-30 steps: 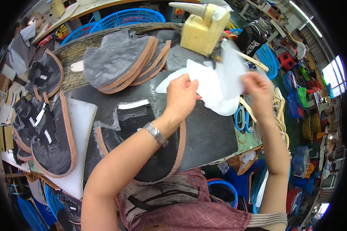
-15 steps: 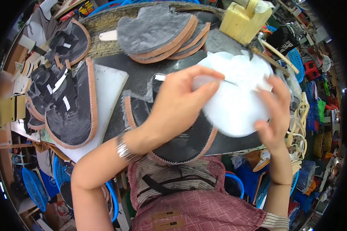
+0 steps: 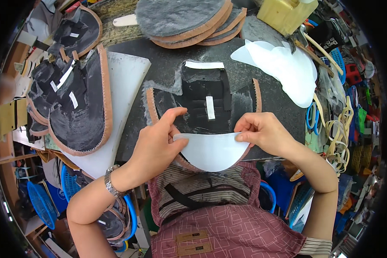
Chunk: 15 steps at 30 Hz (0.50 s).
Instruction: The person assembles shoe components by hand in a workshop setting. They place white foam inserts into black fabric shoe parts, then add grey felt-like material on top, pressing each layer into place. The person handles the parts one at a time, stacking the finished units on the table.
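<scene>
A thin white half-moon sheet [image 3: 211, 150] lies over the near end of a black slipper upper [image 3: 206, 94]. That upper has a brown stitched edge, grey fur at its left and two white strips on it. My left hand [image 3: 162, 133] holds the sheet's left corner, thumb on top and index finger raised. At the right corner, my right hand [image 3: 256, 129] pinches the sheet between thumb and bent fingers. The sheet's curved side runs along the near brown edge of the upper.
A loose stack of white sheets [image 3: 284, 71] lies at the far right. Grey furry uppers [image 3: 180, 19] are piled at the back, near a yellow container [image 3: 286, 15]. More black uppers [image 3: 79, 116] rest on a white board [image 3: 127, 81] at the left.
A white half-moon piece has come from the pile onto the upper's near end. Both hands have moved to its corners, the left one nearer me, the right one leftward.
</scene>
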{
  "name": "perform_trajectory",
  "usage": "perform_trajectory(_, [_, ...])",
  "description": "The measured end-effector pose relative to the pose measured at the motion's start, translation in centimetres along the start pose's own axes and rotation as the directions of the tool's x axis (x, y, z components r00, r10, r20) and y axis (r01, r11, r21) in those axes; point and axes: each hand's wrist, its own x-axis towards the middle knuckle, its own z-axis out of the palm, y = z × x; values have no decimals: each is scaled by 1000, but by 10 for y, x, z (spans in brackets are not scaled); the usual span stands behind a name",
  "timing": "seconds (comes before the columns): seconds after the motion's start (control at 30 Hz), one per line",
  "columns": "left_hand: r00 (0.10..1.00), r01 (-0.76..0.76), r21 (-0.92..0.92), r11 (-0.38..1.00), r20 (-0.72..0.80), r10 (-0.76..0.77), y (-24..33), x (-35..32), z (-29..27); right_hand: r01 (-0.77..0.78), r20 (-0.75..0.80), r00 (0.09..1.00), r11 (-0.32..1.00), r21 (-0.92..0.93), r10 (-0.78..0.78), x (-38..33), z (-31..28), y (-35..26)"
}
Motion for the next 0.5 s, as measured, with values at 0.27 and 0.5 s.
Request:
perform_trajectory(0.27, [939, -253, 662, 705, -8, 345, 4, -3, -4, 274, -51, 817, 465, -842, -574, -4, 8, 6])
perform_trajectory(0.5, [925, -153, 173, 973, -321, 202, 13, 78, -10, 146, -232, 923, 838, -525, -306, 73, -29, -12])
